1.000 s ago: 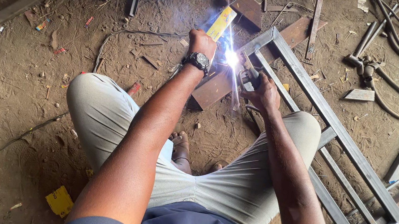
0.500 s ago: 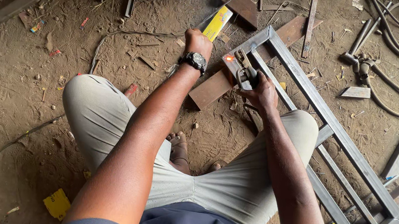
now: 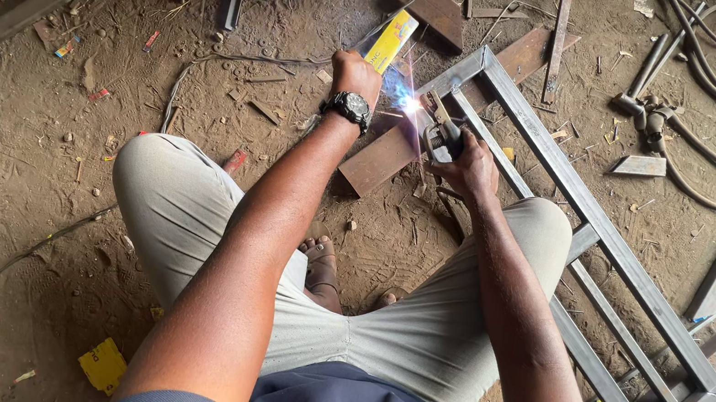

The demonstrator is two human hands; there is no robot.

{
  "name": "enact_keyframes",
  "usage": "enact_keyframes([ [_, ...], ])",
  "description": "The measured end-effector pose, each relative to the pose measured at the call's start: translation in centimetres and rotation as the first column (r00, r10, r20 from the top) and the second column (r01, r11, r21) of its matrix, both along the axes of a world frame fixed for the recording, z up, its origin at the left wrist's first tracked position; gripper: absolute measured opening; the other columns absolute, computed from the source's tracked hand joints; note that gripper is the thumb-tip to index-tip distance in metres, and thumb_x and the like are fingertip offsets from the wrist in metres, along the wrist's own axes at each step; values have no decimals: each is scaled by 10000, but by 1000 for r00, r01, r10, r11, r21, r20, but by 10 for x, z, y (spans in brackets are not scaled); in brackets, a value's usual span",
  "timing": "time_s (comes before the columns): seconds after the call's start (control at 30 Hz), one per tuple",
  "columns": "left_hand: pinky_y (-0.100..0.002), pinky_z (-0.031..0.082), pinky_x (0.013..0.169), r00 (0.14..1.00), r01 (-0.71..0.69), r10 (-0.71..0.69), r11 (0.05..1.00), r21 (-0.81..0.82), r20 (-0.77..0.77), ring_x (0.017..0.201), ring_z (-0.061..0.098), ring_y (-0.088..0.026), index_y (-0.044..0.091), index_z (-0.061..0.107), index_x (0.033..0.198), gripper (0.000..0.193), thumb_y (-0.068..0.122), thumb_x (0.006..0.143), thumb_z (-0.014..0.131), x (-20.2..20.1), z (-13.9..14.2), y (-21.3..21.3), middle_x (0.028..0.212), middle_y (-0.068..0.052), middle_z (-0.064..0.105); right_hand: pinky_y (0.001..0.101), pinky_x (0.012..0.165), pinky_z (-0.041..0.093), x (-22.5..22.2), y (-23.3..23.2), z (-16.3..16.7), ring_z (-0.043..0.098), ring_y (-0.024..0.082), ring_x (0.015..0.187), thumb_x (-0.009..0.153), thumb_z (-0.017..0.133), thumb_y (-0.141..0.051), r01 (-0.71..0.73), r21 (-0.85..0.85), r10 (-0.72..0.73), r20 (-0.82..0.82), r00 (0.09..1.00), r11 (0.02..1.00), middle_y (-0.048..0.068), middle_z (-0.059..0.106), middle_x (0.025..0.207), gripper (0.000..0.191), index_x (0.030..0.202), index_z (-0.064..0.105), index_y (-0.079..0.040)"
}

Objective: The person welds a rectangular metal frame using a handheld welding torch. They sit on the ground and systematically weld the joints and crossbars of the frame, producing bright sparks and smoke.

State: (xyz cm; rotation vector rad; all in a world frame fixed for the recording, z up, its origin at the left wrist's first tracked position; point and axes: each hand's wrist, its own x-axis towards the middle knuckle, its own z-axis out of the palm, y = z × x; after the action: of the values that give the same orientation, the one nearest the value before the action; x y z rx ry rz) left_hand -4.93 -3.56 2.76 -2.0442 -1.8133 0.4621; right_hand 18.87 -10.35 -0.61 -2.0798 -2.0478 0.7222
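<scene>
Right hand (image 3: 470,165) was clamped on the electrode holder (image 3: 439,133), its tip sparking just left at the steel frame (image 3: 564,177) corner; left hand (image 3: 358,72) gripped a yellow packet (image 3: 392,41) beside it.

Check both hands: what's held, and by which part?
Right hand grips the electrode holder by its handle, rod tip at the arc on the steel frame. Left hand holds a yellow packet by its lower end.
</scene>
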Motion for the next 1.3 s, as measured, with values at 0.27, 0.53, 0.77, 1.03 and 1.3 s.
enact_keyframes([
  [0.27,-413,402,662,1000,7,-7,1000,12,14,889,648,-186,253,779,951,165,294,928,621,-1,-4,1,865,78,739,445,971,548,2,0,-3,646,334,1151,610,943,-493,4,45,-4,-16,1000,999,209,633,1258,1058,1483,503,-89],
  [0.53,-419,400,664,1000,17,-18,999,50,12,890,643,-193,250,775,939,167,300,928,616,-1,-5,0,862,73,732,446,977,539,5,0,-4,646,332,1152,600,932,-478,10,50,-8,-34,999,999,197,644,1262,1019,1458,532,-103],
  [0.77,-407,396,640,1000,14,-14,1000,15,-26,872,636,-184,241,771,937,163,306,919,623,0,-2,-2,847,72,725,456,967,538,4,-1,-2,641,332,1140,606,931,-499,32,10,-32,-17,999,999,195,638,1233,1007,1449,538,-113],
  [1.03,-414,398,652,1000,13,-13,1000,3,2,886,641,-195,243,781,950,175,315,934,622,0,-3,-2,858,72,734,469,938,546,5,0,-1,646,332,1112,627,927,-498,38,-7,-38,-3,999,999,189,639,1208,923,1387,582,-103],
  [1.3,-409,397,651,1000,8,-8,1000,5,-10,875,642,-189,245,780,962,178,332,929,628,0,-2,-3,852,73,736,460,929,558,5,1,0,662,320,1088,621,919,-482,40,-9,-40,-19,999,999,179,656,1181,855,1323,626,-92],
])
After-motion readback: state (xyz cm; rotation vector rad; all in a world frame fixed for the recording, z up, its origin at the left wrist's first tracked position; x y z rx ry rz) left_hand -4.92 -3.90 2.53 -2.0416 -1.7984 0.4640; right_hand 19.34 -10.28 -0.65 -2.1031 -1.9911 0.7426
